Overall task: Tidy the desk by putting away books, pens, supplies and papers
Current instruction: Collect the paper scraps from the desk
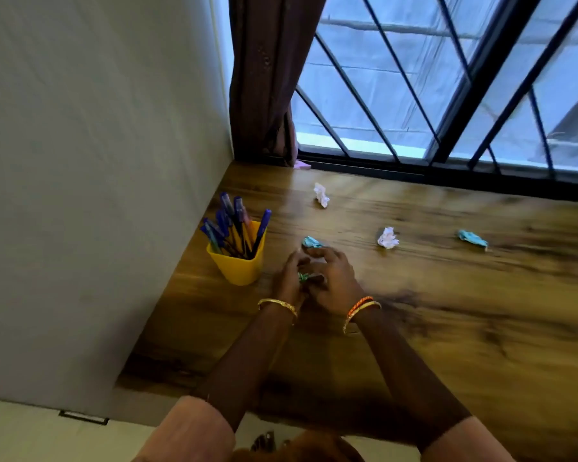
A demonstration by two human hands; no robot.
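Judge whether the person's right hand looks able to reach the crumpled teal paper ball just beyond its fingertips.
Probably yes. The right hand has its fingertips almost at the crumpled teal paper ball, and only bare wooden desk lies between them.

We see green scrap (303, 277) pinched between our hands. Just beyond fingertips: teal paper wad (311, 242). Left of grip: yellow cup (239, 266), blue-capped pens (234, 225). Farther right: white wad (388, 238), second teal wad (472, 238). Far beyond: another white wad (321, 194). Desk (447, 311) brown woodgrain, dark streaks. Gold bangles (277, 305); orange band (359, 303).
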